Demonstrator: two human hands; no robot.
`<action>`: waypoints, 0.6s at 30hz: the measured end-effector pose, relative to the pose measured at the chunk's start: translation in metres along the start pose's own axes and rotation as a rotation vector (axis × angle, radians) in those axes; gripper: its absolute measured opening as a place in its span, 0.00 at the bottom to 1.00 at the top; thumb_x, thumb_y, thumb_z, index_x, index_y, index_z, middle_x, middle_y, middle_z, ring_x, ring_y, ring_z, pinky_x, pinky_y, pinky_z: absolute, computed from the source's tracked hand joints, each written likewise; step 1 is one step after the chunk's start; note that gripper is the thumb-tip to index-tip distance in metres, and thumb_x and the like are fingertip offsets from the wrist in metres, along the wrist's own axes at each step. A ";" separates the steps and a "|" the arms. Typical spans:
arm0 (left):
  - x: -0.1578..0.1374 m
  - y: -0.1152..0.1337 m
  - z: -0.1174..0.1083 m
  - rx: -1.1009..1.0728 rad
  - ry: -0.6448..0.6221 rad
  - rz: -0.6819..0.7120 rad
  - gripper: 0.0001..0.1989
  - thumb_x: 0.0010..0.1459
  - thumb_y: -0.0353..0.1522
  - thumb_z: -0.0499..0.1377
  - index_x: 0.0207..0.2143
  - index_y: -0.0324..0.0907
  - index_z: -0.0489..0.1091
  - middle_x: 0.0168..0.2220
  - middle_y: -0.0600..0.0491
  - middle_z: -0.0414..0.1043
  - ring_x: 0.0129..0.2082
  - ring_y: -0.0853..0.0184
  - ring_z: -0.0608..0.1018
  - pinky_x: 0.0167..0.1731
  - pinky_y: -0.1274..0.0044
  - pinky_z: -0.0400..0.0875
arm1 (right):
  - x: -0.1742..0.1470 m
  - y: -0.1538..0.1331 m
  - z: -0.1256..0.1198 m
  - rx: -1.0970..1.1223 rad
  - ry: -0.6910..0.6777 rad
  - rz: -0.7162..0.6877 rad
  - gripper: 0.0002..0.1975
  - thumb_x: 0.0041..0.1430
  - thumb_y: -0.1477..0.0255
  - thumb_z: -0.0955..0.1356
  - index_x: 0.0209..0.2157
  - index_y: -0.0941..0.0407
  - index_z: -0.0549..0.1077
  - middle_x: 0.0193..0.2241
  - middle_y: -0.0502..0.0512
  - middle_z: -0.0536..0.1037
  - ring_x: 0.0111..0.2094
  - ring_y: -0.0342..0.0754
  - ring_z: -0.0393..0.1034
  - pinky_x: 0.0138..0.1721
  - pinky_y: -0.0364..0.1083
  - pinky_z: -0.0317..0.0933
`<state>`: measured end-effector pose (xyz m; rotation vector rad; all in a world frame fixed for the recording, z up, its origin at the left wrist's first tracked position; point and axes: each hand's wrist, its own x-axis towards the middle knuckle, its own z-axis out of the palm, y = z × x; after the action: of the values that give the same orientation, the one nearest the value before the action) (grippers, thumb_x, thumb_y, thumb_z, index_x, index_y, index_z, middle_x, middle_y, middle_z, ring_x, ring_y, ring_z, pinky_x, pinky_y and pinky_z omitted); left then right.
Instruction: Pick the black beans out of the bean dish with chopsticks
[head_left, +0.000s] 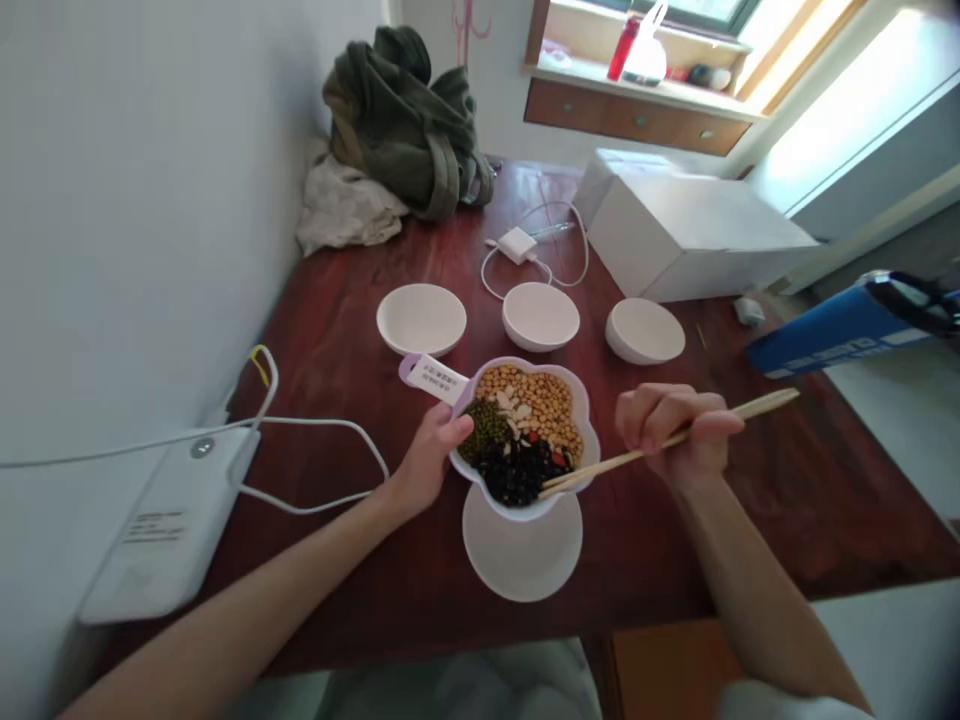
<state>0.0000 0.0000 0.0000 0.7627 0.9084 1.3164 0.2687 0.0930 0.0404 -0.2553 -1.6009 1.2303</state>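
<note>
My left hand (429,455) grips the left rim of a flower-shaped bowl (589,420) with a lilac edge and a labelled handle, its thumb over the rim. Inside lie yellow soybeans (551,392), green mung beans (484,428), black beans or seeds (517,473) and a few pale flat seeds (512,408). The bowl sits partly over a white plate (523,565). To its right, my right hand (679,430) is closed around a pair of wooden chopsticks (619,461), whose tips touch the black pieces near the bowl's lower edge.
Behind the bowl stand three white bowls: left (421,318), middle (541,316) and right (645,330). A white charger (517,245) with cable, a white box (690,225) and a green bag (405,120) lie farther back. A blue bottle (840,325) is at right; a power strip (165,520) at left.
</note>
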 end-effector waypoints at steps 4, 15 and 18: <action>0.002 -0.002 0.001 -0.034 -0.020 0.001 0.31 0.58 0.53 0.71 0.50 0.36 0.84 0.43 0.42 0.88 0.50 0.43 0.87 0.50 0.63 0.82 | 0.002 -0.005 -0.003 0.107 -0.093 0.153 0.33 0.78 0.52 0.62 0.27 0.56 0.84 0.17 0.55 0.70 0.15 0.47 0.61 0.18 0.48 0.56; -0.001 -0.002 0.001 -0.021 -0.003 0.000 0.31 0.58 0.53 0.71 0.50 0.36 0.83 0.44 0.42 0.88 0.49 0.44 0.87 0.49 0.63 0.83 | -0.003 -0.001 -0.015 0.003 -0.086 0.095 0.39 0.82 0.56 0.56 0.30 0.57 0.89 0.24 0.62 0.80 0.22 0.50 0.73 0.24 0.49 0.67; 0.000 -0.003 -0.001 -0.022 0.008 0.012 0.29 0.59 0.51 0.71 0.50 0.36 0.83 0.45 0.42 0.88 0.50 0.44 0.87 0.51 0.62 0.83 | -0.003 0.000 -0.019 -0.007 -0.050 0.099 0.38 0.82 0.54 0.57 0.33 0.57 0.90 0.23 0.62 0.81 0.20 0.49 0.73 0.22 0.48 0.65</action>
<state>0.0008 -0.0007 -0.0025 0.7472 0.8959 1.3387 0.2848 0.1021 0.0371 -0.3134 -1.6524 1.3161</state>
